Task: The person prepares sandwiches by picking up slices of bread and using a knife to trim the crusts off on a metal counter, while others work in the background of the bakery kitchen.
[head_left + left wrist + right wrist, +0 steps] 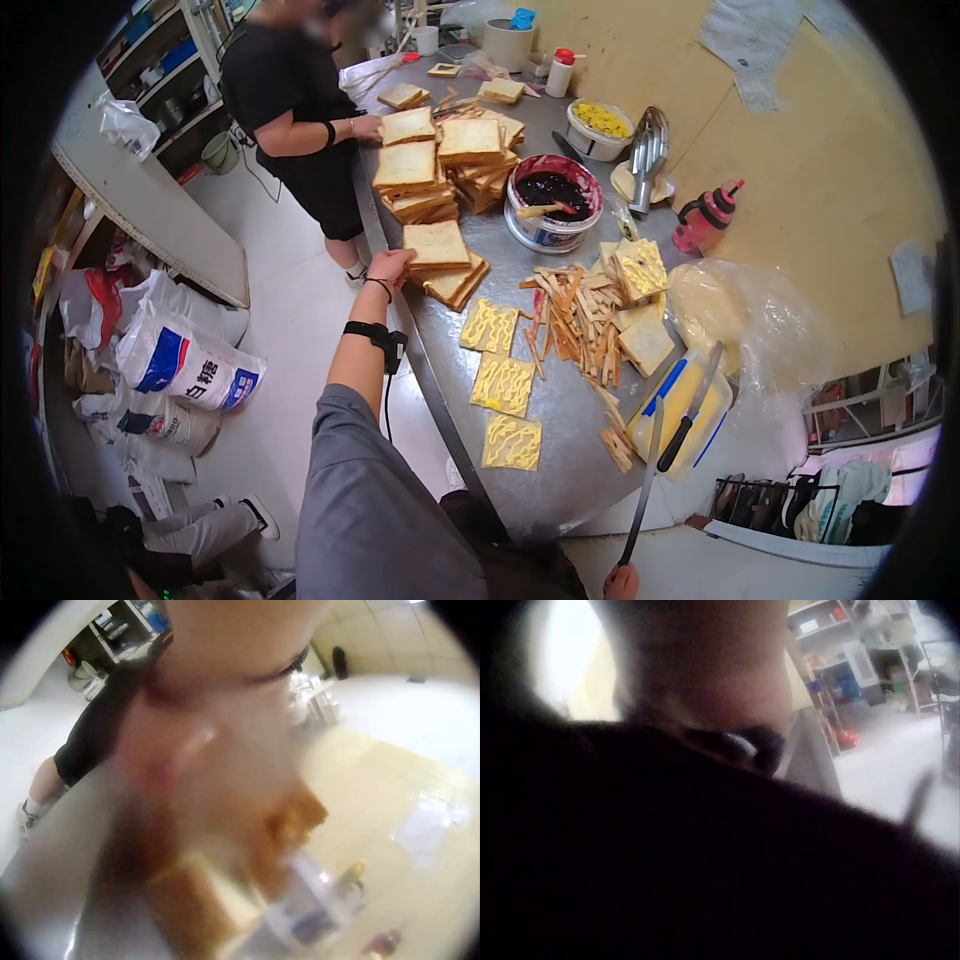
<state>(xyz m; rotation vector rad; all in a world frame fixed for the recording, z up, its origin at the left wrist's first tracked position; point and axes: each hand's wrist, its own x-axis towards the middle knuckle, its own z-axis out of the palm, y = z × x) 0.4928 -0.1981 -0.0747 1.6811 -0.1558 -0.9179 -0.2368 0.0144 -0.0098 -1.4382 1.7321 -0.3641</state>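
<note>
My left hand (391, 266) pinches the near edge of a square bread slice (436, 243) on top of a low stack at the table's left edge. More slices (462, 283) show beneath it, turned askew. In the blurred left wrist view, the hand hangs over brown-crusted bread (191, 907). At the bottom of the head view my right hand (621, 582) grips the handle of a long knife (644, 490), its blade pointing up toward the table. Three slices with yellow squiggles of spread (502, 385) lie in a column on the metal table (570, 490).
Taller bread stacks (405, 165) stand farther back, beside another person (290, 110). A tub of dark jam (553, 190), a heap of cut crusts (570, 315), and a yellow block with a second knife (690, 410) occupy the right side. White sacks (190, 355) sit on the floor at left.
</note>
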